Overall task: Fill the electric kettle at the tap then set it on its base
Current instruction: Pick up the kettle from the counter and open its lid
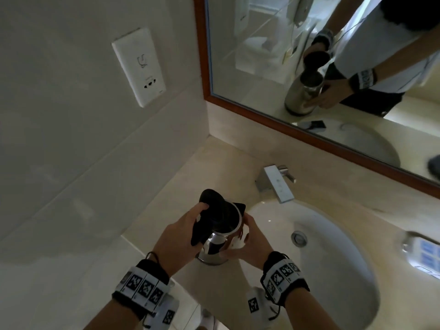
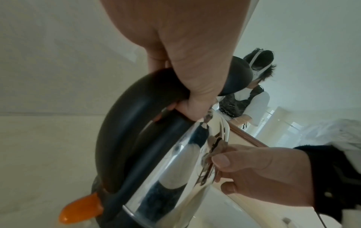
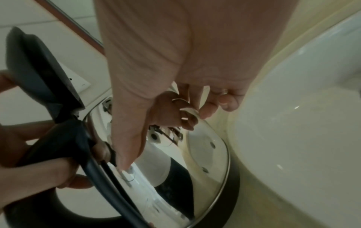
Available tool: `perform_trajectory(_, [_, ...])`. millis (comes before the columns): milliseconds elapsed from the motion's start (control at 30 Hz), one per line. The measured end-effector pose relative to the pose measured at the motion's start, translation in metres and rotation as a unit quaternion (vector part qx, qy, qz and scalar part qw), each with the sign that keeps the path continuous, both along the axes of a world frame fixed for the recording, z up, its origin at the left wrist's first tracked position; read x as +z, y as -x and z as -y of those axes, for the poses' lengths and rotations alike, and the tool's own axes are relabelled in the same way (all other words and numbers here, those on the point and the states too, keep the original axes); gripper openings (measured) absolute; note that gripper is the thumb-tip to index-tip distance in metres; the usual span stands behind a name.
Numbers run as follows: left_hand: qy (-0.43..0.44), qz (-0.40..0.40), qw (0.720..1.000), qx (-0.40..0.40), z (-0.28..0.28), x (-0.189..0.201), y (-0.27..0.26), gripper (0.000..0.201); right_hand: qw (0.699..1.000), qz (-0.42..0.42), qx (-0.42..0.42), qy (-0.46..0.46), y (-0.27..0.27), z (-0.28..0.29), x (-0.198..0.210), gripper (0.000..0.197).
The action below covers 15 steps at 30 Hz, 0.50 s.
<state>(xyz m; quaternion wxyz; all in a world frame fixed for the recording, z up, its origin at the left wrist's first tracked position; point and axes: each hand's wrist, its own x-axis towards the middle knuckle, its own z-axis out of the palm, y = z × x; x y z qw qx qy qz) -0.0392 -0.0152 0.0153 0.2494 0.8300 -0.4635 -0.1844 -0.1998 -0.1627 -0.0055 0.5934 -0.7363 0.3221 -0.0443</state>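
A steel electric kettle (image 1: 219, 244) with a black handle stands on the beige counter (image 1: 181, 177) just left of the basin. Its black lid (image 1: 210, 198) is swung up and open. My left hand (image 1: 181, 234) grips the handle from the left; the left wrist view shows its fingers (image 2: 195, 69) wrapped round the handle above an orange switch (image 2: 82, 209). My right hand (image 1: 254, 241) holds the shiny body (image 3: 175, 162) from the right, thumb (image 3: 129, 131) lying down its side. The chrome tap (image 1: 277, 182) stands behind the basin, right of the kettle. A separate base cannot be made out.
The white oval basin (image 1: 333, 270) with its drain (image 1: 298, 238) lies to the right. A wood-framed mirror (image 1: 309, 67) hangs behind the tap. A white wall socket plate (image 1: 139, 67) is on the left wall. A small dish (image 1: 423, 253) sits at the far right.
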Motion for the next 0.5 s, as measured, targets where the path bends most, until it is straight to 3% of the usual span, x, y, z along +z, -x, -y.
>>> perform_trajectory(133, [0.019, 0.051, 0.998, -0.007, 0.009, 0.005, 0.024, 0.081, 0.999, -0.034, -0.033, 0.011, 0.037, 0.003, -0.008, 0.099])
perform_trajectory(200, [0.023, 0.050, 0.998, -0.002, 0.011, 0.003, 0.032, 0.088, 0.997, -0.070, -0.044, -0.002, 0.061, 0.007, -0.013, 0.112])
perform_trajectory(267, [0.024, 0.030, 0.999, 0.005, 0.015, 0.000, 0.037, 0.093, 0.994, -0.103, -0.034, -0.013, 0.086, 0.018, -0.008, 0.111])
perform_trajectory(333, [0.025, 0.002, 1.000, -0.004, 0.020, -0.003, 0.045, 0.095, 0.991, -0.118, -0.063, -0.006, 0.110, 0.034, -0.003, 0.088])
perform_trajectory(433, [0.034, -0.031, 0.998, -0.034, 0.035, -0.009, 0.064, 0.098, 0.969, -0.081, -0.235, 0.001, 0.134, 0.069, 0.004, 0.049])
perform_trajectory(500, [0.034, -0.052, 0.997, -0.045, 0.045, -0.017, 0.078, 0.099, 0.949, -0.074, -0.306, 0.028, 0.144, 0.099, 0.004, 0.033])
